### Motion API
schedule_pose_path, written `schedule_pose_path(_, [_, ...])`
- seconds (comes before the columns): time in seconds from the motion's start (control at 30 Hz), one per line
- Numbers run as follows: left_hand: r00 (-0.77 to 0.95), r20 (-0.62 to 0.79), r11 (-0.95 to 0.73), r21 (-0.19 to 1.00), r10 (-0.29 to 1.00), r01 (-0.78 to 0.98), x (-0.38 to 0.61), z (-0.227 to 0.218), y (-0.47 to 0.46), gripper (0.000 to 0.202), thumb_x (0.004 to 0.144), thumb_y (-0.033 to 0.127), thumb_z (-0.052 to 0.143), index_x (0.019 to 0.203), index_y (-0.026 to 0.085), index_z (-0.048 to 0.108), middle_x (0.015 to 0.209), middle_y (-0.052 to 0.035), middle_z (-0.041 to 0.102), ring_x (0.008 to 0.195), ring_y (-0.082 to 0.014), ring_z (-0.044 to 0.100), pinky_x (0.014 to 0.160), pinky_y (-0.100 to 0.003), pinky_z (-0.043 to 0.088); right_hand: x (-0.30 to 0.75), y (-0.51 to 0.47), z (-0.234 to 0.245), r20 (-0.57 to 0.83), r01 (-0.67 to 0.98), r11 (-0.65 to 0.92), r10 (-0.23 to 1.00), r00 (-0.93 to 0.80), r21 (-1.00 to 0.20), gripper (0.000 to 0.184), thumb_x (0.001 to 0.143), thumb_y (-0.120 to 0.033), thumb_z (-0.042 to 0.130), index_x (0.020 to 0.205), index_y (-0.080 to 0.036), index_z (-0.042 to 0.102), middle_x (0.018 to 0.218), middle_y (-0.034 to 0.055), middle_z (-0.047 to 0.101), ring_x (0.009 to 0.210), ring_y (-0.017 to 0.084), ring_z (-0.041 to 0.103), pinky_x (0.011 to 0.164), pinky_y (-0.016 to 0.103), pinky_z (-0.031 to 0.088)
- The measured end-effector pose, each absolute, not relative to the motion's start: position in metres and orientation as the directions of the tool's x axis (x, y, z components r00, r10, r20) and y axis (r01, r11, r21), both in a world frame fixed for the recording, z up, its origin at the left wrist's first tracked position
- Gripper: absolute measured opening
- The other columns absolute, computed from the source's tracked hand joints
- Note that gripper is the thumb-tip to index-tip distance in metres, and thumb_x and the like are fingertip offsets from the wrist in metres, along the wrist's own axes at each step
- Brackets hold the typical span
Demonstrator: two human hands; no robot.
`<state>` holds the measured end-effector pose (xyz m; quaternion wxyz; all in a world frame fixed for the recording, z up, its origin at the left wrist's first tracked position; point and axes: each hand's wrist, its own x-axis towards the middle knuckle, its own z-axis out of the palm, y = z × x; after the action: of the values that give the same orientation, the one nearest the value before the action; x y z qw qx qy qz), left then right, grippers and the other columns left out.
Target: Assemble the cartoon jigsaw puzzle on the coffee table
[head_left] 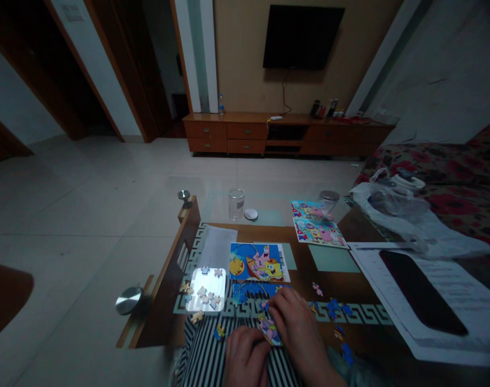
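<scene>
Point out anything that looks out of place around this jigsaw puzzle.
A small blue-and-yellow jigsaw piece appears to lie on the black-and-white striped clothing in the person's lap, beside the left hand, off the brown wooden table. Odd because the other loose pieces rest on the table.

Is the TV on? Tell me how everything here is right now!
Television, screen dark.
TV cabinet drawers, shut.
Glass tumbler, upright.
Jigsaw puzzle, partly assembled, loose pieces around it.
Right hand, on the puzzle pieces.
Left hand, beside the puzzle.
Plastic bag, crumpled.
</scene>
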<state>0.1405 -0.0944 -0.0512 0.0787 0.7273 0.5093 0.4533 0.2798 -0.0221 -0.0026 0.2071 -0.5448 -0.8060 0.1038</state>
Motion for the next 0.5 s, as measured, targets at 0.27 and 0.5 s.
schedule_pose_path(0.27, [0.098, 0.574, -0.476, 0.559, 0.813, 0.679, 0.1391, -0.0524, -0.094, 0.025, 0.088, 0.013, 0.042, 0.098, 0.021, 0.064, 0.091, -0.0077, 0.066, 0.084, -0.0208, 0.06, 0.074, -0.035, 0.049, 0.2807, -0.0195, -0.0007, 0.182, 0.838, 0.384, 0.923, -0.339, -0.388, 0.015, 0.084, -0.006, 0.053, 0.081, -0.019, 0.059, 0.086, 0.0053, 0.058, 0.081, 0.024, 0.056, 0.07, 0.037, 0.045])
schedule_pose_path(0.5, [0.1, 0.581, -0.473, 0.537, 0.808, 0.699, 0.139, -0.0513, -0.0939, 0.026, 0.086, 0.009, 0.043, 0.098, 0.021, 0.063, 0.092, -0.0072, 0.067, 0.085, -0.0205, 0.061, 0.076, -0.035, 0.049, 0.2819, -0.0199, 0.0009, 0.196, 0.833, 0.369, 0.929, -0.314, -0.412, 0.017, 0.084, -0.004, 0.051, 0.082, -0.019, 0.06, 0.086, 0.0054, 0.059, 0.082, 0.024, 0.057, 0.071, 0.038, 0.045])
